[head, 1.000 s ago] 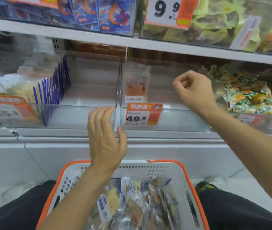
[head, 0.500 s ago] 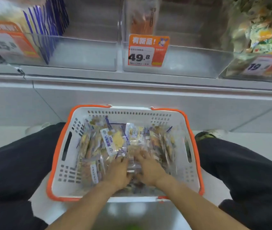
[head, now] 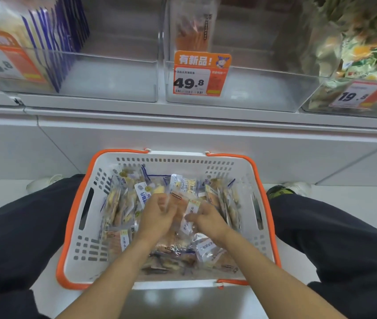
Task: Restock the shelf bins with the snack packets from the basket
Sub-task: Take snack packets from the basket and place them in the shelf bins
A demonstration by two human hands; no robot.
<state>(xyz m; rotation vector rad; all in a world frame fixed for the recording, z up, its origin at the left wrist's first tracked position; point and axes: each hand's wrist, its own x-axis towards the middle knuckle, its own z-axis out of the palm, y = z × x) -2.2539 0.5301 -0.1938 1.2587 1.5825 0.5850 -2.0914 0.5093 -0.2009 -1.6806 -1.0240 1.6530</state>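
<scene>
We've got both hands down in the basket point(head: 104, 173), left hand point(head: 157, 217) and right hand point(head: 208, 221) each curled around the same orange snack packet point(head: 183, 210), probably so it lifts without dragging its neighbours. The 49.8 bin point(head: 252, 88) above sits almost bare, and its price tag point(head: 200, 73) hangs right over the front lip

An orange price tag point(head: 202, 74) reads 49.8, a blurred one point(head: 3, 62) at left 45.8, another point(head: 357, 95) at right 19.8. White shoes point(head: 42, 182) rest on the pale floor point(head: 344, 199).
</scene>
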